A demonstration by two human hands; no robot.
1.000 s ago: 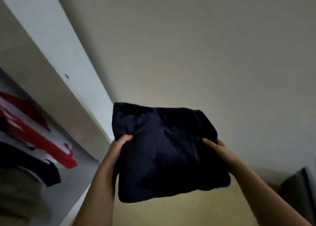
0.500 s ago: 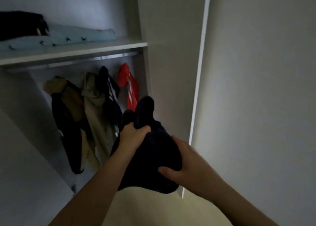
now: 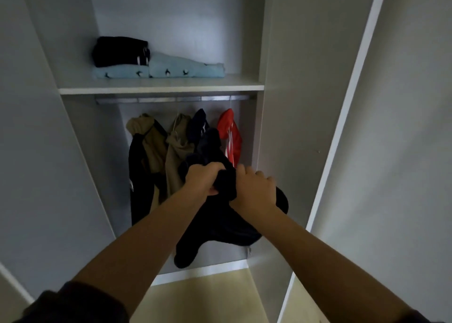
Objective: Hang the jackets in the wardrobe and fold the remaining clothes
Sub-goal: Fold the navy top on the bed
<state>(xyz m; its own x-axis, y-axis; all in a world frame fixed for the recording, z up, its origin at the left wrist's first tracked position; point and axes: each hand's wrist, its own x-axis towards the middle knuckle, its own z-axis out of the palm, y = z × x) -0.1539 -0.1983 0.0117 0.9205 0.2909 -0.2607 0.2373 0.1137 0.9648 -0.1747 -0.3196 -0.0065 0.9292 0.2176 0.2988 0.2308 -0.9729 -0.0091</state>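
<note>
I face an open white wardrobe (image 3: 161,87). Both hands clutch a dark navy garment (image 3: 220,225), bunched up in front of the hanging space. My left hand (image 3: 203,179) grips its upper part, my right hand (image 3: 254,188) grips it just to the right, and the hands almost touch. Part of the garment droops below my wrists. Behind it, on the metal rail (image 3: 171,99), hang two khaki jackets (image 3: 151,141), a dark jacket (image 3: 198,127) and a red jacket (image 3: 230,136). On the shelf above lie a folded light-blue garment (image 3: 171,70) and a folded black one (image 3: 119,51).
The wardrobe's open door (image 3: 342,127) stands at the right, with a plain wall beyond it. A grey side panel (image 3: 49,151) closes the left. Pale yellow floor (image 3: 203,298) shows below the wardrobe's base.
My view has swung from the ceiling down to the wardrobe's inside. The navy garment, held flat and folded a second ago, is now bunched between my two hands, closer to the hanging jackets.
</note>
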